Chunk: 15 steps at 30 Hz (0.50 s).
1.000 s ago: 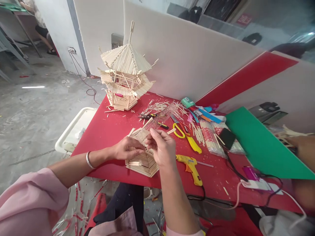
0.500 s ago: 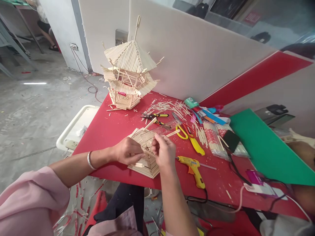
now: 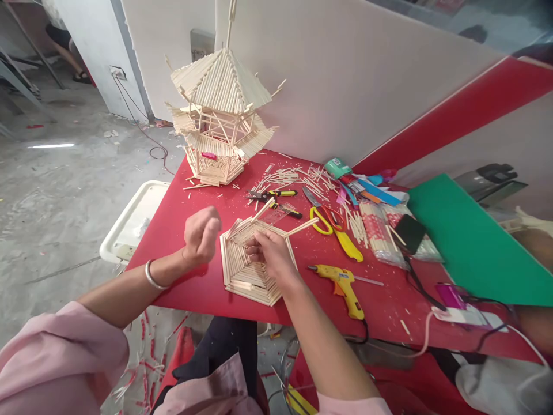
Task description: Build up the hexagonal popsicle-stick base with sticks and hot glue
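My left hand (image 3: 201, 235), slightly blurred, is raised above the red table left of a flat, many-sided panel of wooden sticks (image 3: 254, 276). Its fingers are curled into a fist, and whatever may be inside is hidden. Over the middle of that panel hovers my right hand (image 3: 273, 253), fingertips drawn together; I cannot make out anything between them. Longer sticks (image 3: 302, 227) jut from the panel's far corners. A short pale stick piece (image 3: 240, 285) lies on its near side. Right of it rests a yellow glue gun (image 3: 341, 285) with a glue stick in its back.
A tiered stick pagoda (image 3: 220, 109) stands at the table's far left. Behind the panel lie pliers (image 3: 272, 195), a clear ruler (image 3: 279, 214), yellow-handled scissors (image 3: 320, 222) and loose sticks (image 3: 298, 178). Bagged sticks (image 3: 378, 236), a green board (image 3: 484, 248) and cables (image 3: 419, 288) are rightward.
My left hand has lifted off the panel and moved left and up. My right hand has shifted slightly left and tilted over the panel's middle. The camera view has shifted a little.
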Available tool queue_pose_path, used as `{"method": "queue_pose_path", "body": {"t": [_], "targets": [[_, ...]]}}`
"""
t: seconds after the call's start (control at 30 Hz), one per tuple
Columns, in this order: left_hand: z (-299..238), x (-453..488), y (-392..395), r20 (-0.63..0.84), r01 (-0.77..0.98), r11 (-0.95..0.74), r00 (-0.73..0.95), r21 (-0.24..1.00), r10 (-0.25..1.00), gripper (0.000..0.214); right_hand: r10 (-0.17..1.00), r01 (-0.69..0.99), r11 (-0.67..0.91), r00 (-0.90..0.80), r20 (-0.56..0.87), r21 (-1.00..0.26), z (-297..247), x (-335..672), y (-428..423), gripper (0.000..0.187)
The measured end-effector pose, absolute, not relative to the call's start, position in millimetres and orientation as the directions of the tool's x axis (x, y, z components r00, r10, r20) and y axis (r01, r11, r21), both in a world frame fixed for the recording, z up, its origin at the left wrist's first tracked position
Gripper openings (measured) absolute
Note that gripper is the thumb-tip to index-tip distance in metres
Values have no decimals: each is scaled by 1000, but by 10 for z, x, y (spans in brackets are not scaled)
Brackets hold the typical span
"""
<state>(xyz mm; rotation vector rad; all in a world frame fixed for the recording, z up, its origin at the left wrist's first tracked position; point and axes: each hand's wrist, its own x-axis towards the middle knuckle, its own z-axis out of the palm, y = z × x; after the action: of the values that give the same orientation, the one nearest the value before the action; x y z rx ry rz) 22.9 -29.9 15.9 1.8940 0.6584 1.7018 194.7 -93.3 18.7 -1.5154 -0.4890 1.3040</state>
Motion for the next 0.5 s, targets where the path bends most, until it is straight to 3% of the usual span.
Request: {"method": "queue_pose_path", "body": {"t": [0.13,0.3,0.5], "targets": [[90,364,-158,429,-59,-439,-127,897,894,46,772,-346,-461,299,-562,-817,228,1964,-858,23],[-63,471,33,52,-211,-68,-81,975,995,50,735,-369,-500,299,-609,-784,213,1977,-808,22],[-59,485,76,-37,-237,25,-47,971,998,53,729,-370,-526,267,-630,-766,218,1974,-796,22]]}}
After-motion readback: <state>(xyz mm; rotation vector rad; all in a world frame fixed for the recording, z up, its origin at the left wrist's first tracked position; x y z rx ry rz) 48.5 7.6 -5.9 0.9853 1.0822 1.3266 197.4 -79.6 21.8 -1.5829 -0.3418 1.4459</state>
